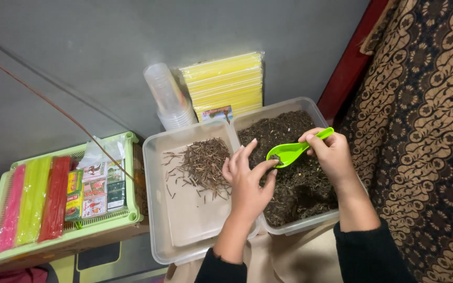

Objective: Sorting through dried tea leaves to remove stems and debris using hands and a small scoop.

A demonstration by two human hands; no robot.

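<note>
Left hand (248, 181), nearest, loosely curled, fingertips touching the bowl of a green plastic spoon (289, 152). Right hand (331, 152) grips the spoon's handle over the clear tub (310, 222) of dark soil. Adjacent lid (184, 230) holds dried twigs (205, 162).

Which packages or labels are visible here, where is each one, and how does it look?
Small boxes: in the green basket at left, rectangular, stacked in rows, red, yellow, green and white.
Sleeves of straws: in the same basket, left of the boxes, long, pink, yellow-green and red.
Yellow pack: against the wall behind the tubs, flat, clear-wrapped.
Label: on that pack's lower edge, small, multicoloured.
</note>
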